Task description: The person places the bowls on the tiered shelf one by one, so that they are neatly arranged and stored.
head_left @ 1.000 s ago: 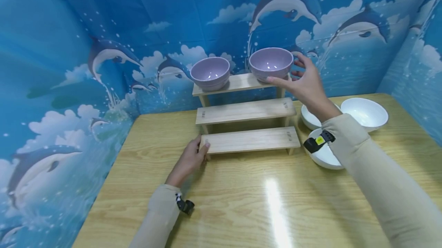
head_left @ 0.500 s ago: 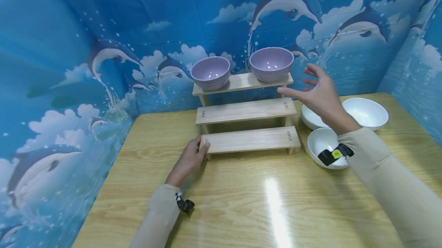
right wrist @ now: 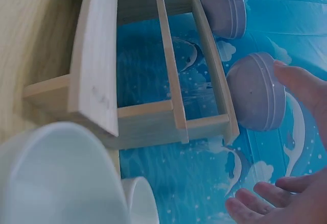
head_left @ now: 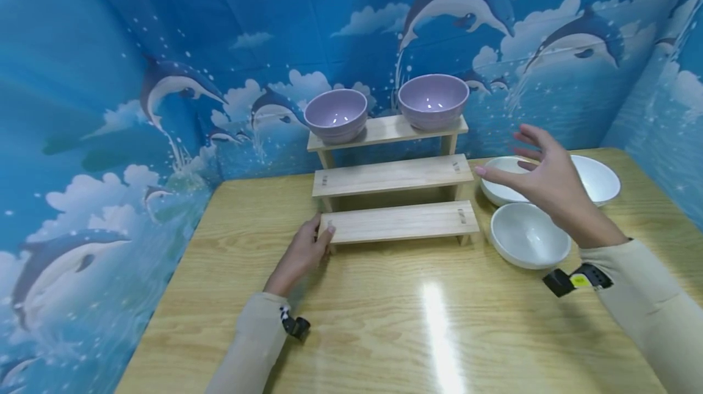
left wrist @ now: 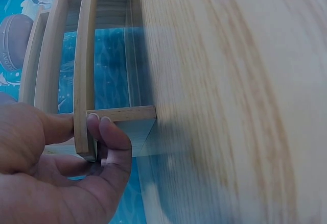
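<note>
My left hand [head_left: 299,257] grips the left end of the lowest board of a three-tier wooden shelf stand [head_left: 401,223]. In the left wrist view, thumb and fingers close round that board end [left wrist: 82,106]. Two purple bowls, a left one [head_left: 335,118] and a right one [head_left: 432,104], stand upright on the top tier. To the right of the stand, my right hand [head_left: 555,189] is held over the white bowls with fingers spread and nothing in them. Below it are a front white bowl [head_left: 527,238], a back left one [head_left: 497,189] and a back right one [head_left: 601,183], partly hidden by the hand.
The stand's middle tier [head_left: 392,176] and bottom tier carry no bowls. All of this is on a wood-grain table [head_left: 373,321]. A blue dolphin-print curtain [head_left: 307,22] hangs behind the table and along both sides.
My right hand has let go of the right purple bowl, leaving it on the top tier, and moved right and down over the white bowls. The left hand has stayed put.
</note>
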Demonstrator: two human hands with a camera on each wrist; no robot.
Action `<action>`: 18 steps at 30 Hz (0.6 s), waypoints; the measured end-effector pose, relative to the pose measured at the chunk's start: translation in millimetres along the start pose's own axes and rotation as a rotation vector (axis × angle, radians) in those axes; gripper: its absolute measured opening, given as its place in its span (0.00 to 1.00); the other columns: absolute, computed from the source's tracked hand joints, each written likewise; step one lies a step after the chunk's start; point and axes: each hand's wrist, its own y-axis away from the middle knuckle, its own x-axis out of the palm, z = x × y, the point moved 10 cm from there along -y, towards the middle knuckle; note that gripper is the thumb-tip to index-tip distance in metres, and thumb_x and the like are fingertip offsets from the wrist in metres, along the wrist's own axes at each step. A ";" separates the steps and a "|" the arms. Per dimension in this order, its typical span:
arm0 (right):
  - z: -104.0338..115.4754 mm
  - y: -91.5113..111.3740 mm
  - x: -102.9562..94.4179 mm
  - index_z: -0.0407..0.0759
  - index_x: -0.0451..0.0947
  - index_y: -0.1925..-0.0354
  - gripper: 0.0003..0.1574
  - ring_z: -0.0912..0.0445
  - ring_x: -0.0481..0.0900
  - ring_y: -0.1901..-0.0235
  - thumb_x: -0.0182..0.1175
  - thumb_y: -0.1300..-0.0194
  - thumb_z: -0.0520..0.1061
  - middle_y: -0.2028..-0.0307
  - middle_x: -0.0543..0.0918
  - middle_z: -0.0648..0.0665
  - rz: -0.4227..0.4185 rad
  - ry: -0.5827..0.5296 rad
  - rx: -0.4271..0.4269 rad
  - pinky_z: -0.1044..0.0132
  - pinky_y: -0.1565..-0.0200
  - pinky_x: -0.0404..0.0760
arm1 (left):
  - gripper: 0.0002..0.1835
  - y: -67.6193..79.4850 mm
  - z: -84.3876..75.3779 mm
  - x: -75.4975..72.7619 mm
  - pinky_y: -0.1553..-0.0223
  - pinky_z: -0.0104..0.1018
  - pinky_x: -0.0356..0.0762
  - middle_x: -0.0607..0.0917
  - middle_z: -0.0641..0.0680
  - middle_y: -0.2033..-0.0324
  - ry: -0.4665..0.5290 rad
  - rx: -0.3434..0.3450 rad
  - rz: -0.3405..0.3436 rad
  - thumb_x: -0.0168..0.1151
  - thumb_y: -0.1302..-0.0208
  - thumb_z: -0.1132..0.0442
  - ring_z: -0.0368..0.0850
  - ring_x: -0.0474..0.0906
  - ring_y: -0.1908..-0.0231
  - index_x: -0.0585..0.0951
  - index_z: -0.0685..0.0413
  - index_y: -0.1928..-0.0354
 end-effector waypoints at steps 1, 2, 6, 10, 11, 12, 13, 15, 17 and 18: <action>-2.4 2.5 -1.6 0.50 0.38 0.18 0.71 0.30 0.57 0.28 0.74 0.41 0.60 0.21 0.50 0.38 0.002 0.013 0.000 0.33 0.36 0.64 | 0.34 0.0 -0.1 -0.1 0.64 0.42 0.79 0.77 0.60 0.54 -0.004 0.003 0.000 0.46 0.18 0.53 0.48 0.77 0.66 0.50 0.57 0.20; -4.8 4.8 -2.9 0.49 0.38 0.18 0.72 0.30 0.56 0.28 0.74 0.41 0.60 0.21 0.50 0.37 0.004 0.028 0.003 0.32 0.36 0.64 | 0.34 -0.1 0.1 -0.3 0.62 0.43 0.79 0.77 0.60 0.50 -0.007 0.005 -0.002 0.46 0.18 0.53 0.48 0.77 0.65 0.50 0.56 0.20; -14.6 15.4 -8.1 0.46 0.37 0.18 0.72 0.27 0.57 0.30 0.74 0.41 0.61 0.23 0.52 0.31 0.009 0.105 0.018 0.29 0.38 0.64 | 0.34 -0.9 1.4 0.0 0.55 0.45 0.78 0.75 0.63 0.40 -0.015 0.005 -0.005 0.46 0.18 0.52 0.48 0.78 0.59 0.51 0.56 0.20; -25.1 26.5 -12.7 0.44 0.38 0.18 0.72 0.26 0.56 0.30 0.74 0.40 0.60 0.24 0.51 0.28 0.017 0.132 0.027 0.28 0.39 0.64 | 0.34 -1.4 2.0 -0.2 0.51 0.46 0.78 0.71 0.63 0.34 -0.028 -0.002 -0.013 0.47 0.18 0.52 0.48 0.78 0.55 0.51 0.57 0.20; -27.5 29.1 -14.1 0.43 0.38 0.18 0.71 0.26 0.56 0.30 0.74 0.40 0.59 0.23 0.51 0.28 0.017 0.133 0.028 0.28 0.39 0.64 | 0.34 -1.5 2.1 0.0 0.53 0.45 0.78 0.73 0.63 0.36 -0.028 -0.002 -0.013 0.47 0.18 0.53 0.48 0.79 0.57 0.51 0.57 0.20; -30.1 31.7 -15.2 0.43 0.39 0.18 0.71 0.25 0.56 0.30 0.74 0.40 0.59 0.23 0.50 0.29 0.020 0.129 0.030 0.29 0.39 0.64 | 0.34 -1.7 1.8 -0.2 0.54 0.44 0.79 0.74 0.62 0.38 -0.028 -0.001 -0.014 0.47 0.18 0.53 0.48 0.79 0.58 0.51 0.57 0.20; -33.1 34.0 -16.0 0.42 0.38 0.18 0.71 0.25 0.55 0.30 0.74 0.40 0.58 0.23 0.50 0.29 0.024 0.122 0.034 0.29 0.39 0.64 | 0.34 -1.9 1.9 0.3 0.57 0.44 0.79 0.76 0.62 0.42 -0.024 0.000 -0.011 0.46 0.18 0.53 0.48 0.79 0.61 0.51 0.57 0.20; -39.3 38.5 -17.7 0.43 0.38 0.18 0.71 0.25 0.55 0.30 0.74 0.40 0.58 0.23 0.49 0.30 0.036 0.118 0.045 0.28 0.40 0.64 | 0.34 -2.4 2.1 0.9 0.61 0.43 0.79 0.77 0.62 0.48 -0.017 0.003 -0.008 0.46 0.18 0.53 0.48 0.79 0.64 0.50 0.57 0.20; -46.3 43.1 -18.9 0.43 0.38 0.18 0.70 0.25 0.54 0.29 0.73 0.39 0.58 0.22 0.47 0.32 0.054 0.121 0.063 0.27 0.41 0.64 | 0.34 -2.4 2.2 1.0 0.61 0.42 0.80 0.77 0.62 0.47 -0.016 0.005 -0.006 0.46 0.18 0.53 0.48 0.79 0.63 0.51 0.57 0.20; -49.6 44.9 -19.3 0.44 0.37 0.18 0.70 0.25 0.53 0.29 0.73 0.38 0.58 0.22 0.46 0.32 0.062 0.124 0.068 0.26 0.42 0.63 | 0.34 -2.3 2.3 1.2 0.60 0.42 0.80 0.77 0.62 0.44 -0.012 0.005 -0.005 0.46 0.18 0.53 0.48 0.79 0.62 0.51 0.56 0.20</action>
